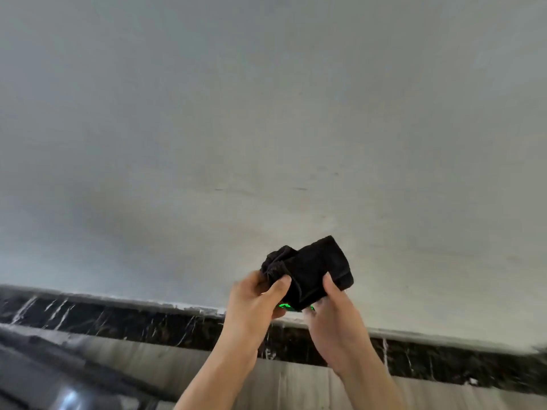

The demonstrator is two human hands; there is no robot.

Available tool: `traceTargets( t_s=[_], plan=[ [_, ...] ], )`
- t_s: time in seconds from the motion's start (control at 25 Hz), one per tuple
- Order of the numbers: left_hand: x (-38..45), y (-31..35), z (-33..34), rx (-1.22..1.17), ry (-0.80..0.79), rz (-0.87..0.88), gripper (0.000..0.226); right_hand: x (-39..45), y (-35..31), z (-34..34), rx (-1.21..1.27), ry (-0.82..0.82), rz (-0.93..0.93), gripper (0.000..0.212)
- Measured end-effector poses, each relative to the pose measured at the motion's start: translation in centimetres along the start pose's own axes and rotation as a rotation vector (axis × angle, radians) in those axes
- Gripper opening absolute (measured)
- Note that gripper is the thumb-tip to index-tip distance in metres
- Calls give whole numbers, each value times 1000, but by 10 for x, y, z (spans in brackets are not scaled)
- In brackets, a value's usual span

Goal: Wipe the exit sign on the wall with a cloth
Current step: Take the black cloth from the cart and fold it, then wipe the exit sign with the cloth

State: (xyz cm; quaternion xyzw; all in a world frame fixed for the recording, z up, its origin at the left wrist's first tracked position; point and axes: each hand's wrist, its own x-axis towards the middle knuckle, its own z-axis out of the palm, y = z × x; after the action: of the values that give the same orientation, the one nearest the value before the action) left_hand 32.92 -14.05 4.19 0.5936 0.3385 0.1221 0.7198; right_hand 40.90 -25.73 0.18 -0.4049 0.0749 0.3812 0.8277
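A bunched black cloth (310, 269) is held up in front of the pale grey wall (266, 128). My left hand (257, 300) grips its left side with the thumb on top. My right hand (334, 309) grips its right side from below. Just under the cloth, between my hands, a small patch of glowing green shows: the exit sign (286, 306), low on the wall. Most of the sign is hidden behind the cloth and my hands.
A black marble skirting band with white veins (118, 318) runs along the foot of the wall. Below it lies a light grey floor (165, 359). A dark glossy object (59, 389) fills the lower left corner.
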Motion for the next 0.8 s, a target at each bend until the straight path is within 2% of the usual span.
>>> traceTargets(
  t_s=[0.08,0.16,0.28,0.4,0.6,0.8],
  plan=[
    [15,-17,5,112,52,-39,11,8,-6,-18,18,31,-93,49],
    [38,-32,2,321,152,26,17,23,-8,-39,30,130,-141,36],
    [82,-50,-7,747,314,273,34,49,-2,-71,-9,275,-167,28],
    [138,-79,-12,1055,397,555,48,86,25,-109,-33,320,-153,26],
    [233,-146,-20,1259,403,1009,62,160,96,-176,84,291,-42,42],
    [317,-211,-31,1388,477,1422,64,232,169,-232,69,150,-74,48]
  ],
)
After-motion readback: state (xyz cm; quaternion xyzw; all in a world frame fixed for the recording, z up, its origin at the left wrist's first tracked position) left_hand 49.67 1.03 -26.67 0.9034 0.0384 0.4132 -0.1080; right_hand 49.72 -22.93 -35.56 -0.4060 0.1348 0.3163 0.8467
